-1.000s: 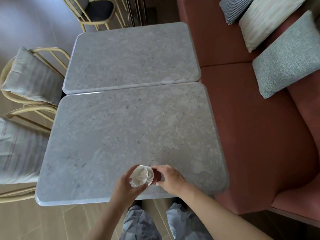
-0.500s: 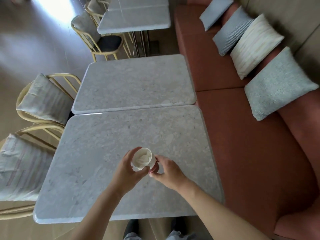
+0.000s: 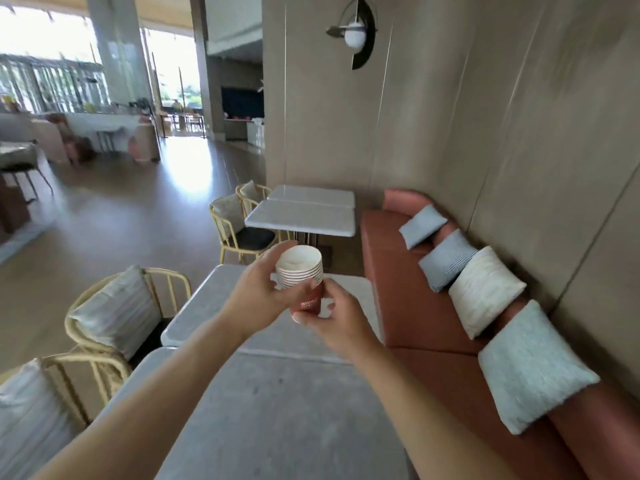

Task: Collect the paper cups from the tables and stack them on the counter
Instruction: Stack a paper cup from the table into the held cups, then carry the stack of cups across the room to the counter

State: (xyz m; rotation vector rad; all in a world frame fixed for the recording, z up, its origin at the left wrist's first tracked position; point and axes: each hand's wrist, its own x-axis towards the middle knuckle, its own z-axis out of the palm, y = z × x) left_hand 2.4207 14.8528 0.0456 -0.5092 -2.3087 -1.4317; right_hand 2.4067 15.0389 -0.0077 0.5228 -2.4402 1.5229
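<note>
A stack of several nested paper cups (image 3: 304,274), red outside and white inside, is held upright in the air above the grey stone tables (image 3: 277,393). My left hand (image 3: 258,296) grips the upper rims of the stack from the left. My right hand (image 3: 337,318) pinches the bottom cup from the lower right. No loose cup shows on the near tables or on the two further tables (image 3: 304,211).
A red bench sofa (image 3: 433,355) with several cushions (image 3: 485,291) runs along the right wall. Yellow-framed chairs (image 3: 117,313) stand left of the tables. Open wooden floor (image 3: 121,220) stretches left toward a bright hall with more furniture.
My head has lifted from looking straight down at the tabletop to looking along the room. Both hands have raised the cup stack and turned it upright.
</note>
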